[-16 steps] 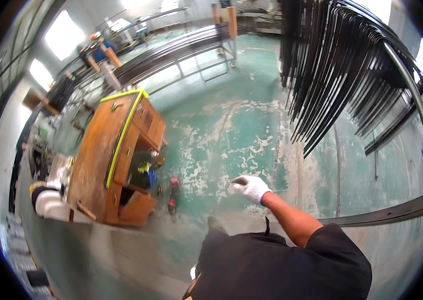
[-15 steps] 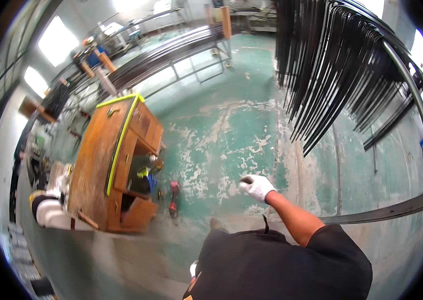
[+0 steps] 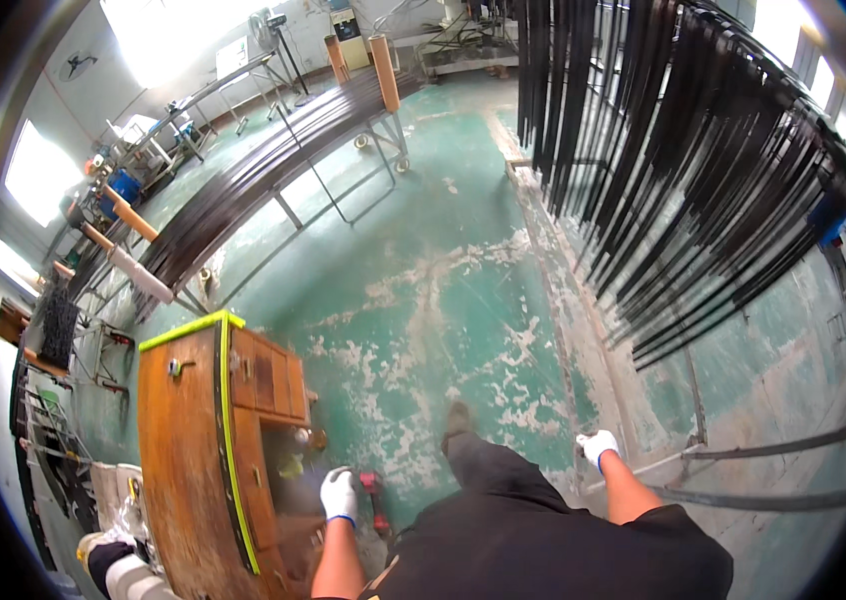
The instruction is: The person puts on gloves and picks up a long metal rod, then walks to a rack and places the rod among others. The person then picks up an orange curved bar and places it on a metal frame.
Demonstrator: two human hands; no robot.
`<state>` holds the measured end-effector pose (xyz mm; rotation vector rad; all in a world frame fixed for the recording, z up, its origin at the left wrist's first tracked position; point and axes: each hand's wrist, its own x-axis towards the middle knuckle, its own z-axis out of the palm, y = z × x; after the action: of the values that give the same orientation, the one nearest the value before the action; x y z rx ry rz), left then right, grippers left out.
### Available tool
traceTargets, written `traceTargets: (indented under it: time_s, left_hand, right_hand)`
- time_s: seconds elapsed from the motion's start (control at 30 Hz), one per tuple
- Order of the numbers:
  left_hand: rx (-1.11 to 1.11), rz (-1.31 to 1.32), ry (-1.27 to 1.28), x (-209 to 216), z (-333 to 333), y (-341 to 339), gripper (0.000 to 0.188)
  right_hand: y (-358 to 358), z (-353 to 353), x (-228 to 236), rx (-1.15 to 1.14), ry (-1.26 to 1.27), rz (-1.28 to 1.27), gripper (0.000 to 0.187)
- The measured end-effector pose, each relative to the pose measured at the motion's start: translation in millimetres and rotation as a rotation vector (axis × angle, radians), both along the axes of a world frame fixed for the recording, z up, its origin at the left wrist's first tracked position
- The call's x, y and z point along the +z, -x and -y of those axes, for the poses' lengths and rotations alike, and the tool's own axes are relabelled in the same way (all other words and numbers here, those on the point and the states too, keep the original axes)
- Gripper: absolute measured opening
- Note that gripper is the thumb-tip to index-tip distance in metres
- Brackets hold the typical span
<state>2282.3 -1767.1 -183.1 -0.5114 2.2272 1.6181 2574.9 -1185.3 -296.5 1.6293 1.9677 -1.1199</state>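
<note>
My left hand (image 3: 339, 493), in a white glove with a blue cuff, hangs beside the wooden desk (image 3: 180, 440). Its fingers are curled in and I see nothing in them. Below it, a red and black cordless power tool (image 3: 375, 500) lies on the floor, apart from the glove. On the other side, my right hand (image 3: 599, 447) wears a matching glove and is loosely closed, with nothing visible in it. It hangs over the floor, short of the rack of long black strips (image 3: 663, 170). One of my feet (image 3: 457, 420) is stretched forward.
Yellow-green tape edges the desk top, and its open compartment faces my left side. A long trolley (image 3: 273, 150) carries dark strips between padded posts (image 3: 384, 75). Metal rails (image 3: 773, 440) of the rack run low at the right. Paint is worn off the green floor (image 3: 423, 290) in patches.
The view has shifted and turned, bringing the trolley and desk nearer. My left hand has come into sight beside the desk. The right hand now appears lower and farther right.
</note>
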Motion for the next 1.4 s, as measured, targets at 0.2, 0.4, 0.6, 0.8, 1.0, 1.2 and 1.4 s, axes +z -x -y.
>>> traceTargets:
  time_s: [0.2, 0.4, 0.6, 0.8, 1.0, 1.2, 1.4]
  left_hand:
    - [-0.924, -0.259, 0.515, -25, -65, 95, 0.025]
    - [-0.344, 0.153, 0.022, 17, -174, 286, 0.023]
    - [-0.47, -0.041, 0.08, -37, -282, 505, 0.019]
    - [-0.693, -0.029, 0.097, -53, -437, 713, 0.026]
    - [-0.982, -0.176, 0.007, 37, -641, 886, 0.023]
    - [-0.981, -0.17, -0.064, 51, -839, 1022, 0.023]
    - [-1.157, -0.081, -0.171, 110, -984, 1109, 0.024]
  right_hand:
    - [271, -6, 76, 0.195, 0.046, -0.152, 0.056]
    - [513, -58, 205, 0.313, -0.117, -0.433, 0.047]
    - [713, -158, 259, 0.19, -0.198, -0.828, 0.035]
    - [835, -264, 299, -0.04, -0.322, -0.759, 0.036]
    - [956, -360, 312, -0.241, -0.34, -0.843, 0.034]
    - [1131, -495, 284, -0.274, -0.529, -1.058, 0.039]
    - [1261, -639, 341, -0.369, -0.916, -0.929, 0.064]
